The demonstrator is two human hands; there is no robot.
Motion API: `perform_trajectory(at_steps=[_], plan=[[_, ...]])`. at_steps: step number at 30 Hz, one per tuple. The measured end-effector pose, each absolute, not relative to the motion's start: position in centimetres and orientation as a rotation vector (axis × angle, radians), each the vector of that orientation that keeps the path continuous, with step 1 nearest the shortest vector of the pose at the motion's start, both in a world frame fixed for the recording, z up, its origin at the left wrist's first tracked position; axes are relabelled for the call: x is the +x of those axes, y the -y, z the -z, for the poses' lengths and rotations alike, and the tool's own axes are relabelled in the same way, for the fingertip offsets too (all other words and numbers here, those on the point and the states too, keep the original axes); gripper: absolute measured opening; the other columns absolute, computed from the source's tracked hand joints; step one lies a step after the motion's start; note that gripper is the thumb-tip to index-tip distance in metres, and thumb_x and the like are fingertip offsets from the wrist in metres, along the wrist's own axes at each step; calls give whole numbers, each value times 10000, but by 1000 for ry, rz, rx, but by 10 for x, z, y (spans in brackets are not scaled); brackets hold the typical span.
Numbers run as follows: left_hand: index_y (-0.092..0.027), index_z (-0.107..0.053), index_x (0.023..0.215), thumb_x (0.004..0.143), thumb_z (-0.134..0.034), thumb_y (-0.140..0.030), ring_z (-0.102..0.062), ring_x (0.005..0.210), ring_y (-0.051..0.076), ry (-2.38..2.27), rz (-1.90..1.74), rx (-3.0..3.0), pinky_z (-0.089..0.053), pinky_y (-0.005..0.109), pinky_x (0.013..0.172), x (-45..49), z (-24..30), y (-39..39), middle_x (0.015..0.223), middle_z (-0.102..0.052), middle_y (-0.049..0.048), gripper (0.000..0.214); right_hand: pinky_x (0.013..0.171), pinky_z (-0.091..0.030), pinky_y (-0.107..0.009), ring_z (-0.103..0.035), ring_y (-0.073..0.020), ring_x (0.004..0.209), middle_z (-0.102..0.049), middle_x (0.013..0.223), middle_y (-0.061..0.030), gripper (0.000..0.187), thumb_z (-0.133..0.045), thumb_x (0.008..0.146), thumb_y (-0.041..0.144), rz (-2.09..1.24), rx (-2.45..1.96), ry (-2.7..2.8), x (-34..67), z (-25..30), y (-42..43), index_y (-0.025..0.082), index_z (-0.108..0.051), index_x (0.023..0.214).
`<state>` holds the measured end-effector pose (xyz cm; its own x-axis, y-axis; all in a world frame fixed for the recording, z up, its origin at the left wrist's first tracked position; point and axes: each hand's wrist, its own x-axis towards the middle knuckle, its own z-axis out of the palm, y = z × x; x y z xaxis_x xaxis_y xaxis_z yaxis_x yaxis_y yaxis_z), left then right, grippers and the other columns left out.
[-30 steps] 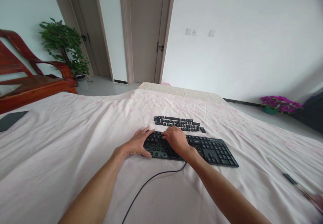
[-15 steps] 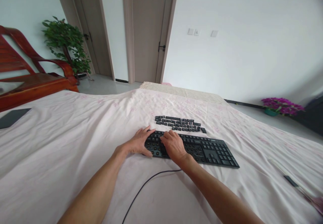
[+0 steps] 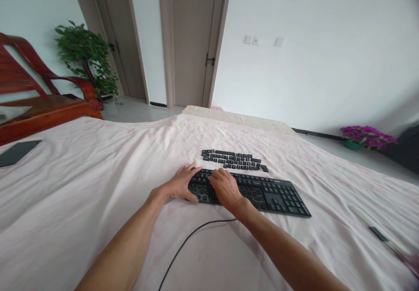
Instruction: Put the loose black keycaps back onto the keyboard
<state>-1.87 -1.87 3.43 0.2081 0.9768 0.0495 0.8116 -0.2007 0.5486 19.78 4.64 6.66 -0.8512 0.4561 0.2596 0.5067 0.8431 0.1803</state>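
A black keyboard [image 3: 284,197] lies on the pink-white cloth, with many keycaps off its middle and left part. Its left end is gripped by my left hand [image 3: 181,184], thumb at the near edge and fingers spread over the far edge. Over the left-middle keys, my right hand [image 3: 225,187] is closed, fingers bunched and pointing down; whatever is between the fingertips is hidden. Just beyond the keyboard, loose black keycaps [image 3: 237,161] lie in rough rows, with a long space bar [image 3: 224,153] in the farthest row.
The keyboard's black cable [image 3: 196,229] curves toward me across the flowered cloth [image 3: 108,221]. A brush-like tool with a dark band [image 3: 378,233] lies at right. A dark flat object [image 3: 18,152] rests at far left. Beyond are a wooden chair [image 3: 65,103] and plants.
Both hands stay in almost the same place. The right hand's fingers shift very slightly over the keys, and the whole view moves a little.
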Motion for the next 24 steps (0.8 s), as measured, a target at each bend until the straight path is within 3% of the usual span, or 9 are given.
perform_trajectory(at_steps=[24], plan=[[-289,-210,1516,471,-835,-501,-92,1456,382,-1666,-553,2070,-63,529,1173,-18,-35,19,1606,-122,111,1236,790,-393,-353,-494,-235,912,-614,939,-116,200,-478,898,114,386,-764,2887,192,-68,-38,155,-673,881]])
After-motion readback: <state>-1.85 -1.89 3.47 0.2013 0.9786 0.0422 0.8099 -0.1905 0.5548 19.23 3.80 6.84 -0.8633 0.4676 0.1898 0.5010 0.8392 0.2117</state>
